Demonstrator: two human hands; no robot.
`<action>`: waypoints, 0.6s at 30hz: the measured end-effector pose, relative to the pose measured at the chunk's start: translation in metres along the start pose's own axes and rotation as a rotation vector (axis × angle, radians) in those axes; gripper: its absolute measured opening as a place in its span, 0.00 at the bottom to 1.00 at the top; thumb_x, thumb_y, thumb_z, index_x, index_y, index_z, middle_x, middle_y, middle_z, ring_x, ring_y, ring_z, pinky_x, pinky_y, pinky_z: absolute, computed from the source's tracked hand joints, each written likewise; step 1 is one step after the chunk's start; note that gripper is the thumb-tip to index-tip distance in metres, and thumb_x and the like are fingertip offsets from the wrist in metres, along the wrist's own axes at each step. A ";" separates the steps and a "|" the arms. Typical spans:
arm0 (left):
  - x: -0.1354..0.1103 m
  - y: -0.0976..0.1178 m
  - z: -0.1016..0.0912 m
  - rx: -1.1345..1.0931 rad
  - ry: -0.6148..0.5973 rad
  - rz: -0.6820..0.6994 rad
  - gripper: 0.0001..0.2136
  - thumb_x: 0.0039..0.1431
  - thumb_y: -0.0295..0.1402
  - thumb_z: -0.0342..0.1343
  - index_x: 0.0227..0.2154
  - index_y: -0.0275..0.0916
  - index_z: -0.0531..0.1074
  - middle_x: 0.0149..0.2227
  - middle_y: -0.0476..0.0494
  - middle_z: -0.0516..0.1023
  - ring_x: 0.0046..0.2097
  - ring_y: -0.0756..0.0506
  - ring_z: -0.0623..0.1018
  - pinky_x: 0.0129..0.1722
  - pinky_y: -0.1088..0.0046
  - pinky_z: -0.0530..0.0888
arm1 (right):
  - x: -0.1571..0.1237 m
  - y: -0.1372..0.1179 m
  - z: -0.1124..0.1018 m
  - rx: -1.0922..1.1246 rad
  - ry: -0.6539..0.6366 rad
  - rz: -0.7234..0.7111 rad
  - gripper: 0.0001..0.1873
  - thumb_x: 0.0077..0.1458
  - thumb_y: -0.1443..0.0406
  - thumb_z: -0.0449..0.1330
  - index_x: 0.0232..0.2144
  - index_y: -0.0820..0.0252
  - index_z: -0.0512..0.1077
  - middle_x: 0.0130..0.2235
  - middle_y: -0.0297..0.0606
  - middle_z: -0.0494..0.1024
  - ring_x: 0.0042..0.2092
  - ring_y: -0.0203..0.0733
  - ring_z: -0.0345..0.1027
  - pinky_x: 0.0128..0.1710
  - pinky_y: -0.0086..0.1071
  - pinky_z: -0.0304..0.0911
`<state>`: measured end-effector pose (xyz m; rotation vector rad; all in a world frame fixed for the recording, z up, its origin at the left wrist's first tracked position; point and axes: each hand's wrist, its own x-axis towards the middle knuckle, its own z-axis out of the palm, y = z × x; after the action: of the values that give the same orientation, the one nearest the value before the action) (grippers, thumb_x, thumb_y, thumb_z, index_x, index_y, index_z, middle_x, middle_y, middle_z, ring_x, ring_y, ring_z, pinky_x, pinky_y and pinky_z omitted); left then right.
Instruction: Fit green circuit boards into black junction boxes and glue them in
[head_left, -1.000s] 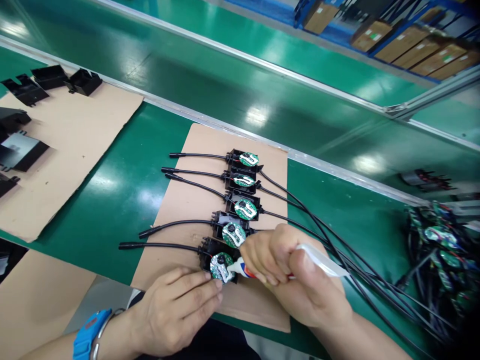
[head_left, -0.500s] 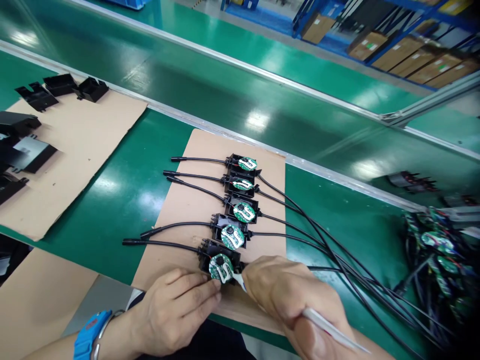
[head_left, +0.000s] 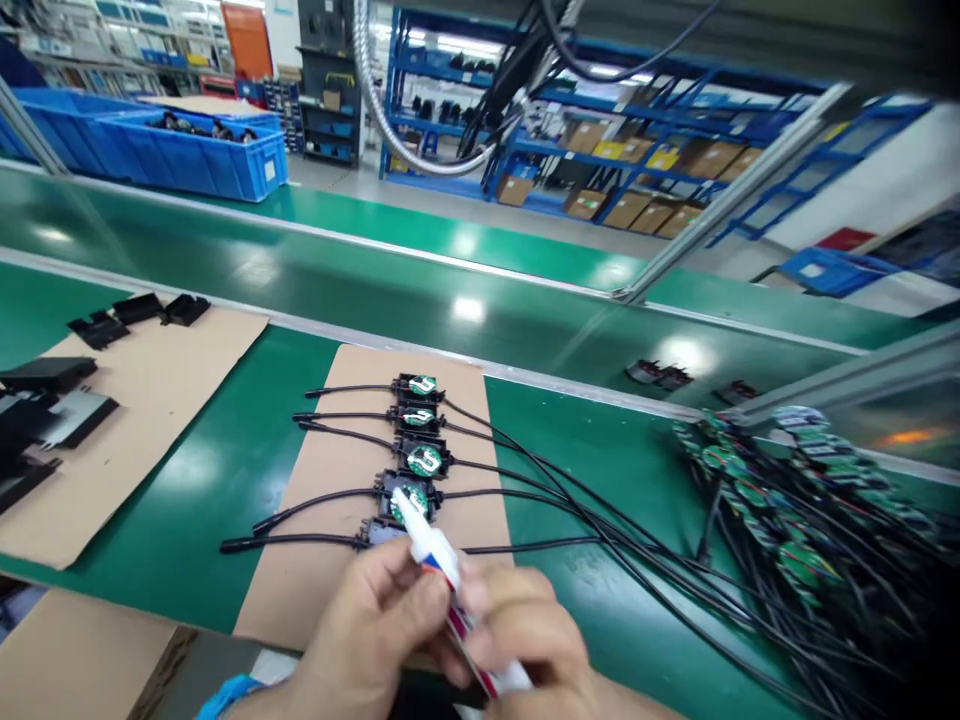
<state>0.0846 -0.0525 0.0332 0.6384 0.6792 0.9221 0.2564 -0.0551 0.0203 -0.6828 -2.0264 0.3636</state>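
Observation:
A white glue tube (head_left: 439, 552) with blue and red print is held between both my hands, its tapered nozzle pointing up and away. My left hand (head_left: 367, 625) pinches it near the nozzle end. Around its lower body the fingers of my right hand (head_left: 529, 630) are closed, somewhat blurred. Beyond them, several black housings lie in a row, each with a cable on either side. Round green circuit boards (head_left: 425, 460) with white strips of paste sit on them. The nozzle overlaps one board in view; contact cannot be told. The nearest housing (head_left: 381, 533) is partly hidden by my hands.
Cardboard sheets (head_left: 315, 510) lie on the green table (head_left: 600, 590). Loose black housings (head_left: 101, 330) are at left. A heap of boards and cables (head_left: 795, 500) lies at right. A metal frame post (head_left: 739, 190) and blue bins (head_left: 202, 165) stand beyond.
My left hand has left the nearest board and now grips the tube too. My right hand has brought the tube off that board, nozzle turned upward. The camera view has tilted up.

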 end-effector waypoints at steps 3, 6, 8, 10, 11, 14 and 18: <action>0.017 0.011 0.008 0.098 0.118 0.120 0.16 0.51 0.42 0.65 0.34 0.35 0.71 0.29 0.47 0.75 0.27 0.52 0.74 0.27 0.79 0.72 | 0.020 -0.001 -0.002 -0.146 0.101 -0.003 0.13 0.54 0.67 0.57 0.44 0.54 0.70 0.46 0.42 0.72 0.47 0.49 0.68 0.41 0.41 0.71; 0.035 0.020 0.017 0.315 0.125 0.236 0.13 0.52 0.38 0.64 0.34 0.36 0.69 0.30 0.47 0.76 0.30 0.50 0.76 0.31 0.77 0.74 | 0.035 0.000 -0.007 -0.318 0.128 0.079 0.25 0.53 0.71 0.58 0.54 0.66 0.63 0.45 0.50 0.73 0.45 0.48 0.69 0.41 0.39 0.69; 0.044 0.021 0.018 0.482 0.065 0.290 0.12 0.56 0.38 0.61 0.38 0.37 0.69 0.36 0.45 0.77 0.33 0.49 0.77 0.33 0.76 0.75 | 0.044 0.017 -0.016 -0.406 0.087 0.109 0.22 0.54 0.72 0.57 0.52 0.65 0.64 0.42 0.47 0.75 0.42 0.45 0.69 0.41 0.37 0.68; 0.047 0.022 0.011 0.688 0.050 0.354 0.16 0.58 0.39 0.59 0.47 0.41 0.67 0.45 0.43 0.75 0.38 0.48 0.78 0.36 0.73 0.76 | 0.052 0.054 -0.033 -0.529 0.054 0.275 0.17 0.55 0.68 0.56 0.48 0.64 0.68 0.41 0.47 0.75 0.41 0.45 0.69 0.42 0.37 0.66; 0.046 0.024 0.003 0.803 0.066 0.388 0.18 0.58 0.39 0.58 0.50 0.42 0.65 0.48 0.42 0.73 0.41 0.47 0.77 0.38 0.71 0.76 | 0.056 0.079 -0.045 -0.616 0.042 0.402 0.16 0.55 0.66 0.56 0.46 0.65 0.69 0.41 0.47 0.75 0.41 0.46 0.69 0.43 0.38 0.65; 0.033 0.032 -0.032 1.126 0.161 0.495 0.13 0.62 0.36 0.53 0.49 0.43 0.67 0.48 0.43 0.73 0.47 0.45 0.75 0.46 0.66 0.74 | 0.060 0.162 -0.088 -0.791 0.076 0.705 0.13 0.52 0.68 0.55 0.40 0.72 0.72 0.38 0.56 0.75 0.42 0.54 0.67 0.43 0.45 0.62; 0.007 0.038 -0.077 1.434 0.146 0.503 0.10 0.61 0.26 0.48 0.43 0.40 0.68 0.44 0.43 0.73 0.47 0.44 0.73 0.46 0.63 0.73 | 0.047 0.219 -0.127 -0.822 0.113 0.755 0.16 0.57 0.64 0.51 0.33 0.77 0.71 0.37 0.66 0.71 0.45 0.60 0.65 0.39 0.50 0.58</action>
<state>0.0105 -0.0138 0.0110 2.0922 1.3298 0.8248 0.4164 0.1468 0.0083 -1.9358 -1.6968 -0.1178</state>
